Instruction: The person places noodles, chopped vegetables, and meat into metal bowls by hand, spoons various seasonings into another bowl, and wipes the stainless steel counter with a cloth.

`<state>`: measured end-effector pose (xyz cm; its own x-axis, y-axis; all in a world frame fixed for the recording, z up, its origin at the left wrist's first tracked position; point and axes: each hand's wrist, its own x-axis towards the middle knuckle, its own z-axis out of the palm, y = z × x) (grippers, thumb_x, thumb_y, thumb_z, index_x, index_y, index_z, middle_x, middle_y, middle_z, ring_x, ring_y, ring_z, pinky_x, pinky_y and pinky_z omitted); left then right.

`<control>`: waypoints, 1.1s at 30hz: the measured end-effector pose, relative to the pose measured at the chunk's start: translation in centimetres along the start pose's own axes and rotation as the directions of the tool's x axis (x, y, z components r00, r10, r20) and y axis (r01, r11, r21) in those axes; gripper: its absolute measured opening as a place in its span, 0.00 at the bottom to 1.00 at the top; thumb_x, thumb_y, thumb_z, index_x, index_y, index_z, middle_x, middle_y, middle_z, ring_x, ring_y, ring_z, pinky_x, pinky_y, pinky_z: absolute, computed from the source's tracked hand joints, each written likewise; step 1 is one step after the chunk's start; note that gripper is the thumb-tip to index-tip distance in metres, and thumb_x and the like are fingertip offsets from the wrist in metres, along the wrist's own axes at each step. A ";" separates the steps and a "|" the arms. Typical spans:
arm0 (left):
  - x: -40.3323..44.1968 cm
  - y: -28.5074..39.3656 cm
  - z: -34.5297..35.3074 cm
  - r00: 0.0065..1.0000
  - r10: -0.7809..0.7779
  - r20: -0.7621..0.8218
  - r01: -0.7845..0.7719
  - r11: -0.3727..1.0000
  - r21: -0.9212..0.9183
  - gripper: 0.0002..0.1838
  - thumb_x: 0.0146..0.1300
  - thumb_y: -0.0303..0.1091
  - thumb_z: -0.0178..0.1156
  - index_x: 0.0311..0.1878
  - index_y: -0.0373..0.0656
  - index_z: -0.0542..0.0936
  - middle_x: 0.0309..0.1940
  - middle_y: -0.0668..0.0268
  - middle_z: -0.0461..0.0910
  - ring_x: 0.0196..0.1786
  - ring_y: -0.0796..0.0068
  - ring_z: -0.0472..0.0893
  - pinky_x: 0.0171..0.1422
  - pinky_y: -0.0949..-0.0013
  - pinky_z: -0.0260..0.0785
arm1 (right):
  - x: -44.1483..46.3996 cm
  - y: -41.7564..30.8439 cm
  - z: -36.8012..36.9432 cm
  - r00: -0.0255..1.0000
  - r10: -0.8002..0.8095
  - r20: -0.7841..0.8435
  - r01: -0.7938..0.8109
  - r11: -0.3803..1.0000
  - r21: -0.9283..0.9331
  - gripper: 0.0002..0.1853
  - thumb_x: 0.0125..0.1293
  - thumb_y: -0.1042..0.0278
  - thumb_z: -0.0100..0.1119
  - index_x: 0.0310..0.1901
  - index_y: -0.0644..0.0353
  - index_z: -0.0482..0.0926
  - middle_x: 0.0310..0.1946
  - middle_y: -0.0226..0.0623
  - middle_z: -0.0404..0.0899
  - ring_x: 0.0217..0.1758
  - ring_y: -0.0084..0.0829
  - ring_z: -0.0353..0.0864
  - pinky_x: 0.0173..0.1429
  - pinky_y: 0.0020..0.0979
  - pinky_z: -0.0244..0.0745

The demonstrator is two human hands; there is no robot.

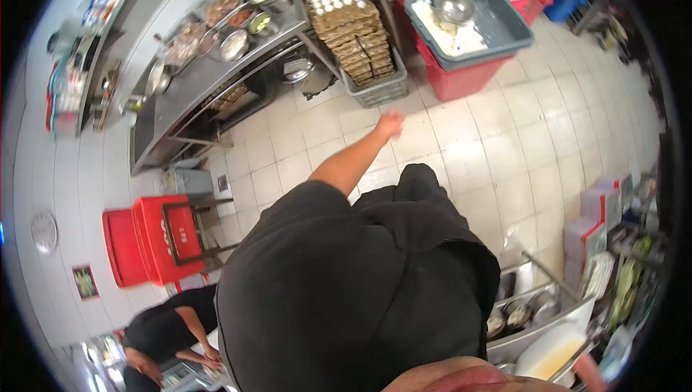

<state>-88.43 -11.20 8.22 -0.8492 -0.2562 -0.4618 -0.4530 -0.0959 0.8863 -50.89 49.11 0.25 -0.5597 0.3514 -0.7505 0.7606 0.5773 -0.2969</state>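
My left hand (391, 125) is held out over the tiled floor, below a crate of egg trays, and touches nothing that I can see. Motion blurs its fingers, so their pose is unclear. At the lower right edge, part of a hand (590, 373), apparently my right hand, shows beside a white container (530, 354) with something yellowish in it. Its fingers are mostly cut off, and whether it grips the thin dark bar there is unclear. My black clothing fills the middle of the view.
Stacked egg trays (353, 35) stand in a grey crate (378, 91). A grey tub (504, 39) with a metal bowl (454, 7) rests on a red bin (461, 78). Steel counters (216, 82) hold food bowls. A red cooler (166, 237) and a co-worker (162, 331) are at left.
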 end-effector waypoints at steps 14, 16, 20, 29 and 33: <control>-22.6 -12.1 -16.8 0.658 -0.523 -0.541 0.538 0.830 -0.148 0.10 0.61 0.35 0.58 0.39 0.39 0.79 0.27 0.65 0.76 0.27 0.71 0.78 0.26 0.66 0.75 | 23.4 -46.9 -12.1 0.642 -0.762 0.082 0.746 0.597 -0.295 0.26 0.61 0.58 0.61 0.55 0.69 0.77 0.45 0.48 0.83 0.46 0.40 0.83 0.51 0.37 0.77; -21.3 -12.8 -17.1 0.695 -0.491 -0.525 0.460 0.865 -0.201 0.13 0.60 0.38 0.59 0.43 0.40 0.79 0.28 0.66 0.76 0.27 0.73 0.77 0.27 0.66 0.75 | 20.6 -55.7 -8.1 0.698 -0.689 0.197 0.716 0.682 -0.148 0.28 0.63 0.55 0.61 0.61 0.63 0.73 0.48 0.45 0.82 0.48 0.34 0.80 0.49 0.34 0.76; -18.4 -13.2 -19.5 0.771 -0.426 -0.474 0.367 0.905 -0.215 0.15 0.60 0.39 0.59 0.46 0.40 0.79 0.28 0.65 0.77 0.28 0.75 0.76 0.27 0.67 0.74 | 8.9 -67.6 3.0 0.493 -0.733 0.469 0.818 0.574 0.037 0.29 0.64 0.56 0.62 0.66 0.55 0.70 0.52 0.37 0.79 0.48 0.28 0.78 0.44 0.30 0.74; -15.1 -15.6 -34.2 0.726 -0.431 -0.535 0.312 0.901 -0.302 0.11 0.61 0.37 0.59 0.42 0.41 0.79 0.21 0.69 0.73 0.21 0.77 0.72 0.21 0.70 0.68 | -10.1 -78.3 20.3 0.190 -0.677 0.711 0.848 0.478 0.229 0.38 0.62 0.57 0.67 0.70 0.62 0.62 0.66 0.48 0.68 0.66 0.39 0.70 0.65 0.36 0.69; -15.9 -15.1 -39.9 0.617 -0.446 -0.649 0.219 0.889 -0.403 0.07 0.61 0.35 0.59 0.38 0.43 0.77 0.18 0.71 0.71 0.19 0.79 0.70 0.19 0.71 0.66 | -15.1 -85.3 24.0 0.067 -0.705 0.706 0.817 0.445 0.367 0.39 0.62 0.60 0.68 0.70 0.63 0.60 0.67 0.47 0.66 0.68 0.39 0.68 0.67 0.36 0.67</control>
<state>-57.25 -44.02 3.53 -0.1457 -0.7394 -0.6573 -0.4790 -0.5286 0.7008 -99.39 -23.15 22.72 -0.3414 -0.9039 -0.2578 0.0019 0.2736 -0.9618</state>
